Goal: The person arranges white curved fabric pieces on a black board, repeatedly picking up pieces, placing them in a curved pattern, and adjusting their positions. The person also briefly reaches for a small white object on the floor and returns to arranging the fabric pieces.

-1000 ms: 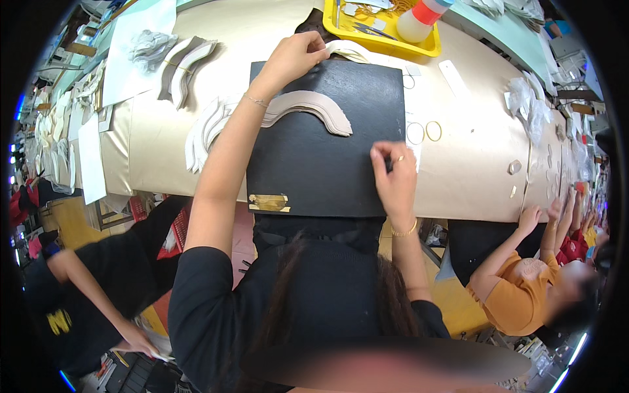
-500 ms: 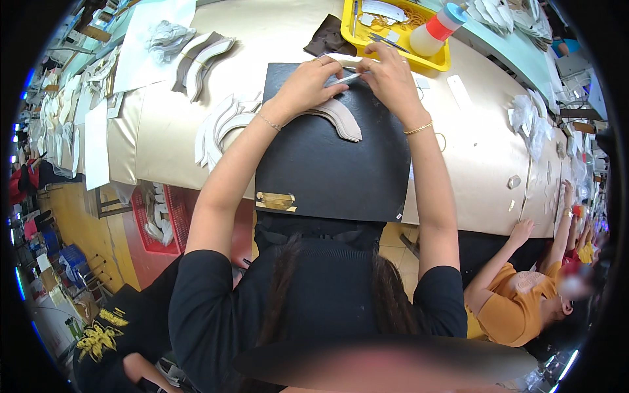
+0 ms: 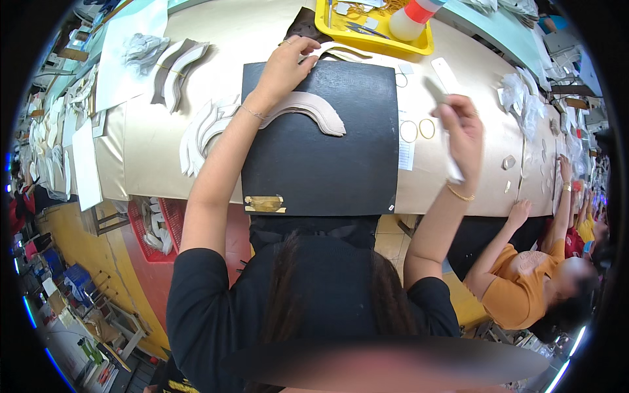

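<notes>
Before you, a black board (image 3: 314,173) seems a firm base. At three o'clock, your right hand (image 3: 464,134) pinches a blurred pale strip (image 3: 453,171), held clear of the board. At eleven, a curved stack (image 3: 303,103) lies, presumably for easy reach. Near twelve, your left hand (image 3: 286,65) curls by white strips (image 3: 342,47); whether gripping, I cannot tell.
</notes>
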`<state>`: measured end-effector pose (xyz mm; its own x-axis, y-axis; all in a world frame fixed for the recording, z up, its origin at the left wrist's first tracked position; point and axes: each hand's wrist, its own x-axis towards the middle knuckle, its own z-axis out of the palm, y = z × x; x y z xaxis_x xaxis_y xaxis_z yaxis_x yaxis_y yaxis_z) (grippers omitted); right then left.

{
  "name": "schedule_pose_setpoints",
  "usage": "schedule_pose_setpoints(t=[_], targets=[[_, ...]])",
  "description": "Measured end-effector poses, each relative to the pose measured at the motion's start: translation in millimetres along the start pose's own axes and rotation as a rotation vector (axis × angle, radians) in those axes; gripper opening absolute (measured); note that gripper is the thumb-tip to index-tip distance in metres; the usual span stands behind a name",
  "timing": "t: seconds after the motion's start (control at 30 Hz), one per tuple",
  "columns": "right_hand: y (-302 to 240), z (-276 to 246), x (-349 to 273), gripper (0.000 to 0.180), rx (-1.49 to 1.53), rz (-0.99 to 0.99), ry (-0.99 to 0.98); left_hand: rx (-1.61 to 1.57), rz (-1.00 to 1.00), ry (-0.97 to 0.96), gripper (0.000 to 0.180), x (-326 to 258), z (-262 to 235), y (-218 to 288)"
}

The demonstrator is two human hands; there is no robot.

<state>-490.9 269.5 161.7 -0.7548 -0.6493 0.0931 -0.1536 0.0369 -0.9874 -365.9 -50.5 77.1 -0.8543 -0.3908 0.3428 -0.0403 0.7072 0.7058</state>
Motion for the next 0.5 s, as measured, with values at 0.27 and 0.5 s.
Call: schedule_pose_setpoints(t=[0.27, 0.5], targets=[[24, 73, 3, 0.018, 0.077, 0.162, -0.114, -0.351, -0.169, -0.160, 0.030, -22, -23, 58], [10, 75, -22, 0.019, 0.061, 0.207, -0.145, 0.166, -0.130, -0.145, 0.030, -64, -57, 59]])
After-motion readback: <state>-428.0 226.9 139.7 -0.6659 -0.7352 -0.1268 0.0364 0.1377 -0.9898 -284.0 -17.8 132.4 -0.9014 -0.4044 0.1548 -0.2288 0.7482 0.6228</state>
